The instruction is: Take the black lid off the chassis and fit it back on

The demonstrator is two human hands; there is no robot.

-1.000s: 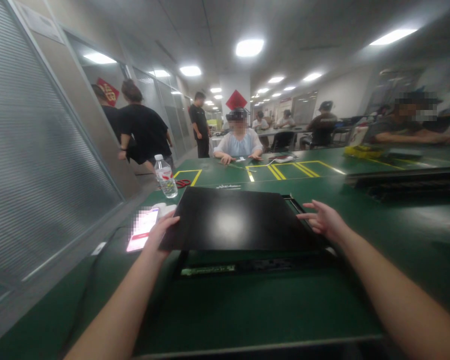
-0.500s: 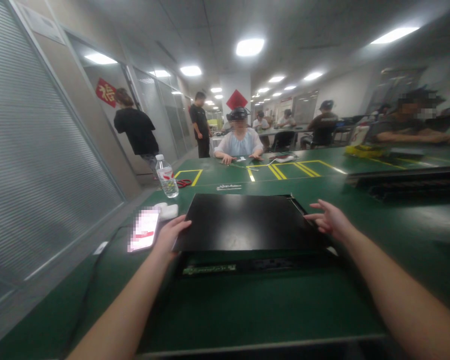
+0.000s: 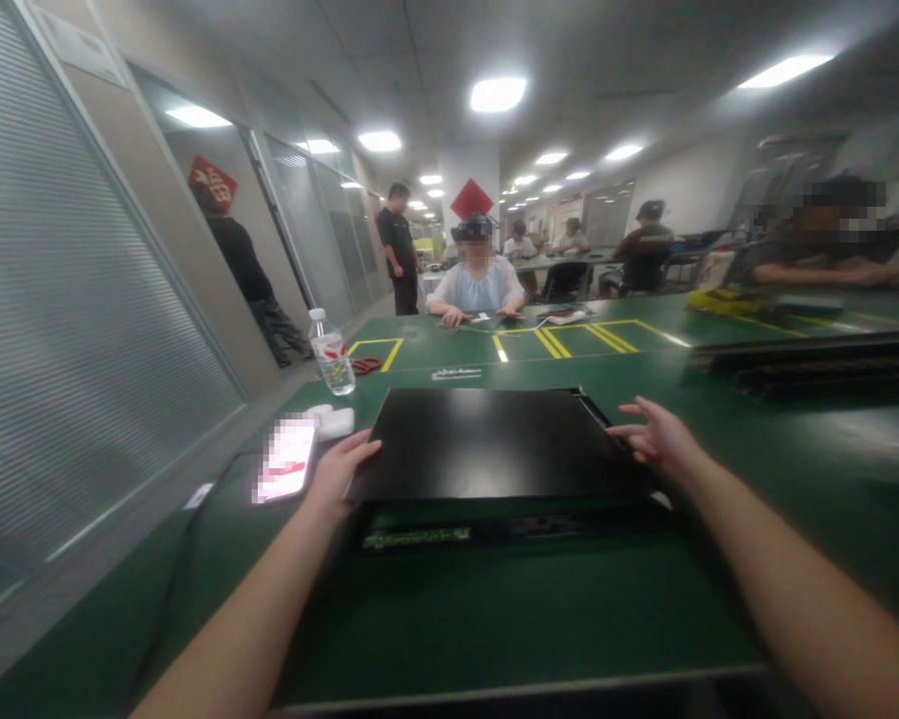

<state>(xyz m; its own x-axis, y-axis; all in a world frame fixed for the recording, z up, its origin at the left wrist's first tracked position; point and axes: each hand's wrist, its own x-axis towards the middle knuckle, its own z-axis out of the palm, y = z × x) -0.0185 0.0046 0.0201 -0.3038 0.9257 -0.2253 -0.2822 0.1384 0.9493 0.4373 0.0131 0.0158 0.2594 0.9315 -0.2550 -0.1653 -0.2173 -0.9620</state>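
Observation:
A flat black panel lies over a shallow black chassis on the green table; a green strip shows along the chassis's near edge. My left hand grips the panel's near left corner, thumb on top. My right hand rests at the panel's right edge with its fingers spread and nothing held.
A phone and a small white case lie left of the panel, a water bottle and red scissors behind them. Long black units sit at right. A seated person works across the table; others stand or sit beyond.
The panel has slid away from me and dropped lower over the chassis, then held still. A person in black at the left has walked off toward the doorway.

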